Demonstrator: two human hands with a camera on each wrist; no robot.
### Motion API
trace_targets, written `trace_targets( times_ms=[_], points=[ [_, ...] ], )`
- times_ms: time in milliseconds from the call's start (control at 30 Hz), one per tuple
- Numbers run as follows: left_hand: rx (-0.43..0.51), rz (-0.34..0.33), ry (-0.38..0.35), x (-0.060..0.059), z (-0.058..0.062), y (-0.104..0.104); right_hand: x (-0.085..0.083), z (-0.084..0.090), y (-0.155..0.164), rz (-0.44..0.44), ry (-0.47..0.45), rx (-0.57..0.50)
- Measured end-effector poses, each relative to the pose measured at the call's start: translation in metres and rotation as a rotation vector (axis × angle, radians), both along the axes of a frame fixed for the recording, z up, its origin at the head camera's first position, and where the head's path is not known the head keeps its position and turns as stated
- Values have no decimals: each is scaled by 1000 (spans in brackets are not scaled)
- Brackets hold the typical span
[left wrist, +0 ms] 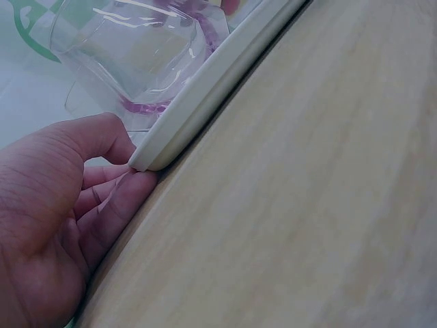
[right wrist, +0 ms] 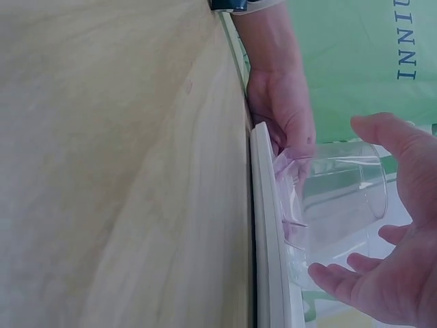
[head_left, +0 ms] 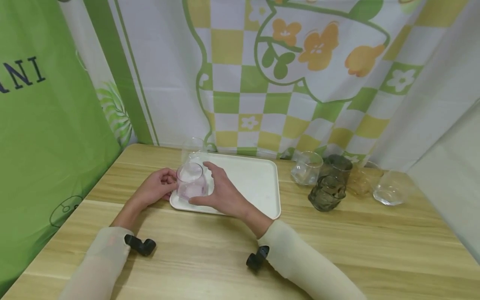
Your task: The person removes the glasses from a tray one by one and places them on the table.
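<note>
A pink-tinted clear glass (head_left: 191,182) stands upright on the near left corner of a white tray (head_left: 258,183). My right hand (head_left: 206,184) is cupped around the glass from the right with fingers spread. In the right wrist view a gap shows between its fingers (right wrist: 341,280) and the glass (right wrist: 338,184). My left hand (head_left: 159,187) is at the tray's left corner. In the left wrist view the tray's rim (left wrist: 205,96) sits between the thumb (left wrist: 102,137) and the curled fingers beneath it. The glass (left wrist: 143,48) stands just inside that rim.
A second clear glass (head_left: 192,149) stands at the tray's far left edge. To the right of the tray is a cluster of glasses: a clear one (head_left: 306,167), two dark green ones (head_left: 327,192), an amber one (head_left: 361,181) and another clear one (head_left: 390,188). A patterned curtain hangs behind the wooden table (head_left: 210,258).
</note>
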State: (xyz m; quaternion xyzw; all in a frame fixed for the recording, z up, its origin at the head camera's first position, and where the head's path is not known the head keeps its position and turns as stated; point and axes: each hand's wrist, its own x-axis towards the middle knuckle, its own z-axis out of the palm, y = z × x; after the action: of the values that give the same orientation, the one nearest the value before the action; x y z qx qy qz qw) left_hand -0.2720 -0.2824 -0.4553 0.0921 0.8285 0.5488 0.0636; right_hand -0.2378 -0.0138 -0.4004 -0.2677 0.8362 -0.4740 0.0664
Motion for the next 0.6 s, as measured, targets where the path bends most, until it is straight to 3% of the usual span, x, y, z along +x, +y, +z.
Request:
trace_targets(
  times_ms=[233, 600],
  points=[
    [-4, 3, 2, 0, -1, 0, -4, -4, -9, -11, -35, 11],
    [-13, 1, 12, 1, 2, 1, -12, -10, -20, -15, -2, -54]
  ],
)
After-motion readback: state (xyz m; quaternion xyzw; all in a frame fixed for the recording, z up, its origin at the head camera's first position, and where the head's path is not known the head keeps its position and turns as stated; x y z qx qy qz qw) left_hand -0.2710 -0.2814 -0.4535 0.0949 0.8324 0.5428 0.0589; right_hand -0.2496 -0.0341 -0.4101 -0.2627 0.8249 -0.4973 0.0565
